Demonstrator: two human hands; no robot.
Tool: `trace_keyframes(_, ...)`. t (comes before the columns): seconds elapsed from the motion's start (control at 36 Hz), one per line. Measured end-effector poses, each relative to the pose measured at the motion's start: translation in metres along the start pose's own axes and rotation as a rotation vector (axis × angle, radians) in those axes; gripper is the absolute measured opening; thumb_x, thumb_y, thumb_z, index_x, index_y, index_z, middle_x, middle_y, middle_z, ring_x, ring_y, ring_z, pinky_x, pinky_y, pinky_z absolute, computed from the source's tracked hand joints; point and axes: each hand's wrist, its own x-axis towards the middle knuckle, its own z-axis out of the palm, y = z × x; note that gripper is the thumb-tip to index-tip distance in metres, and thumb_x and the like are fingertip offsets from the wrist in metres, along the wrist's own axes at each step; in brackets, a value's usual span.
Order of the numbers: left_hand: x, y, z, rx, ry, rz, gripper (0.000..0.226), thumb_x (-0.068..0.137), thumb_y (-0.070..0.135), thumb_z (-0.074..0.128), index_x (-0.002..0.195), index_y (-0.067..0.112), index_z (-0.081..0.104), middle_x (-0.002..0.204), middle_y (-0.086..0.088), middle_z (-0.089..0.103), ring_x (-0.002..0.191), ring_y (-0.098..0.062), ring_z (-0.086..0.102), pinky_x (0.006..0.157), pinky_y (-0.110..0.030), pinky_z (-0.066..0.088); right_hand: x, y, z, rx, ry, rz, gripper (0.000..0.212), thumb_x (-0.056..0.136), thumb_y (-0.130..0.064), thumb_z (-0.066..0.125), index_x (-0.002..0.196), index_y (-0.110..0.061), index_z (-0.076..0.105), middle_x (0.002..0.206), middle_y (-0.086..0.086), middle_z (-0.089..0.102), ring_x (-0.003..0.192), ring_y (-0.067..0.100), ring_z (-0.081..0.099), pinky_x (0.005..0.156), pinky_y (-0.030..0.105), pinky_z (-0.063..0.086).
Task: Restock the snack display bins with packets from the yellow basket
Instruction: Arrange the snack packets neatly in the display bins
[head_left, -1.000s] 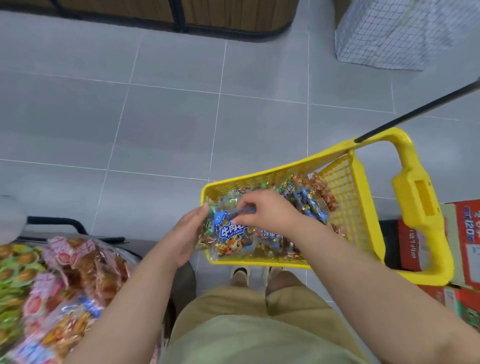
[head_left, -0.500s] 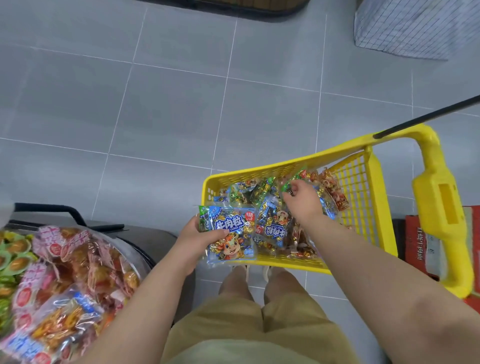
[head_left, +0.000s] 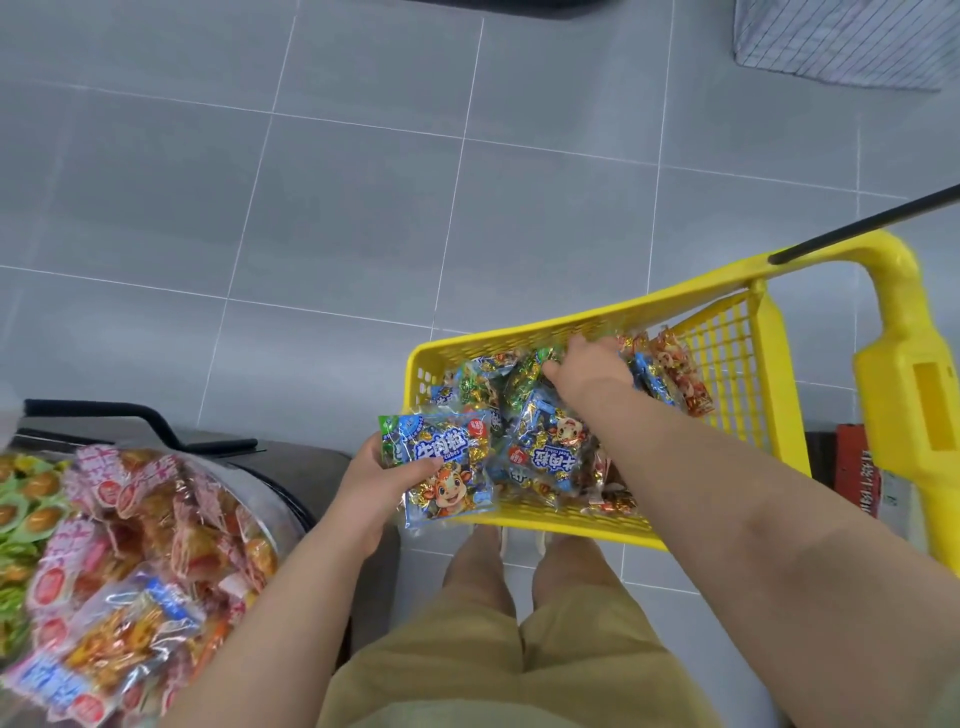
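My right hand is down inside the yellow basket and boxed in. The mesh side wall stands to its right, the far rim lies just beyond its fingertips, and loose snack packets crowd under and around it. I see free room only straight above it. Further right, the basket's thick handle and a black rod bar any sideways swing. My left hand, gripping a beef cubes packet, sits at the basket's near-left corner. To its left is open air over a grey unit, then the heaped display bin, with a black bar beyond it.
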Motion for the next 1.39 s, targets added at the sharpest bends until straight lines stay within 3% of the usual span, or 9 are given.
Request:
trace_keyframes(0.19, -0.010, -0.002, -0.001, -0.033, -0.009, 0.005, 0.042, 0.074, 0.000, 0.079, 0.105, 0.020, 0.059, 0.101, -0.009, 0.073, 0.092, -0.029, 0.071, 0.085, -0.047, 0.056, -0.032, 0.021, -0.020, 0.052, 0.127, -0.006, 0.016, 0.087, 0.002, 0.047, 0.090, -0.001, 0.063, 0.100, 0.018, 0.066, 0.091, 0.032, 0.063, 0.069, 0.037, 0.050)
trace_keyframes(0.33, -0.022, 0.000, 0.001, -0.097, 0.021, 0.048, 0.044, 0.073, -0.001, 0.078, 0.110, 0.013, 0.059, 0.101, -0.013, 0.073, 0.092, -0.031, 0.070, 0.087, -0.047, 0.055, -0.070, 0.044, -0.038, 0.249, 0.333, -0.129, 0.044, 0.083, 0.001, 0.048, 0.118, -0.019, 0.066, 0.117, 0.009, 0.066, 0.099, 0.030, 0.063, 0.081, 0.036, 0.053)
trace_keyframes(0.47, -0.045, 0.001, 0.003, -0.185, 0.092, 0.107, 0.045, 0.071, 0.002, 0.080, 0.109, 0.014, 0.059, 0.103, -0.014, 0.072, 0.095, -0.032, 0.070, 0.091, -0.052, 0.052, -0.108, 0.060, -0.060, 0.590, 0.554, -0.304, 0.027, 0.088, -0.006, 0.054, 0.107, -0.018, 0.069, 0.101, 0.003, 0.071, 0.090, 0.021, 0.064, 0.082, 0.029, 0.049)
trace_keyframes(0.67, -0.113, -0.014, 0.002, -0.417, 0.263, 0.252, 0.047, 0.072, 0.007, 0.080, 0.112, 0.014, 0.057, 0.088, -0.002, 0.076, 0.081, -0.021, 0.073, 0.080, -0.045, 0.056, -0.160, 0.048, -0.079, 1.078, 0.382, -0.672, 0.038, 0.089, 0.006, 0.052, 0.104, -0.030, 0.055, 0.082, -0.010, 0.056, 0.069, -0.017, 0.054, 0.069, 0.000, 0.039)
trace_keyframes(0.78, -0.166, -0.031, -0.005, -0.583, 0.326, 0.328, 0.070, 0.061, 0.013, 0.086, 0.124, 0.013, 0.056, 0.112, -0.015, 0.070, 0.103, -0.036, 0.067, 0.093, -0.057, 0.049, -0.183, 0.024, -0.076, 1.016, 0.274, -0.749, 0.037, 0.088, 0.010, 0.048, 0.107, -0.021, 0.056, 0.077, -0.008, 0.050, 0.061, -0.011, 0.050, 0.061, 0.001, 0.037)
trace_keyframes(0.89, -0.213, -0.059, -0.017, -0.616, 0.518, 0.444, 0.043, 0.061, 0.014, 0.084, 0.095, 0.026, 0.061, 0.085, 0.008, 0.076, 0.080, -0.013, 0.073, 0.070, -0.033, 0.058, -0.215, -0.005, -0.065, 0.817, 0.102, -0.875, 0.037, 0.089, 0.001, 0.051, 0.082, -0.034, 0.060, 0.072, -0.009, 0.052, 0.059, 0.005, 0.045, 0.051, 0.010, 0.035)
trace_keyframes(1.03, -0.265, -0.090, -0.034, -0.641, 0.760, 0.505, 0.038, 0.073, 0.004, 0.079, 0.102, 0.022, 0.063, 0.099, -0.003, 0.075, 0.091, -0.021, 0.071, 0.086, -0.036, 0.053, -0.270, -0.048, -0.037, 0.740, -0.232, -0.997, 0.030, 0.091, -0.001, 0.053, 0.078, -0.027, 0.063, 0.071, -0.002, 0.054, 0.055, 0.006, 0.042, 0.049, 0.018, 0.036)
trace_keyframes(1.17, -0.312, -0.129, -0.049, -0.525, 0.960, 0.516, 0.041, 0.074, 0.016, 0.082, 0.086, 0.043, 0.053, 0.072, 0.039, 0.064, 0.069, 0.022, 0.059, 0.056, -0.002, 0.041, -0.319, -0.097, -0.006, 0.581, -0.378, -1.076, 0.034, 0.091, 0.005, 0.042, 0.078, -0.021, 0.058, 0.073, 0.001, 0.048, 0.061, 0.009, 0.045, 0.053, 0.023, 0.050)
trace_keyframes(1.39, -0.362, -0.205, -0.099, -0.611, 1.106, 0.464, 0.087, 0.068, 0.030, 0.087, 0.142, 0.018, 0.043, 0.138, -0.002, 0.053, 0.126, -0.023, 0.050, 0.108, -0.045, 0.039, -0.413, -0.165, 0.052, 0.150, -0.213, -1.410, 0.028, 0.088, -0.013, 0.050, 0.066, -0.024, 0.063, 0.039, -0.023, 0.048, 0.037, -0.002, 0.044, 0.051, 0.023, 0.041)
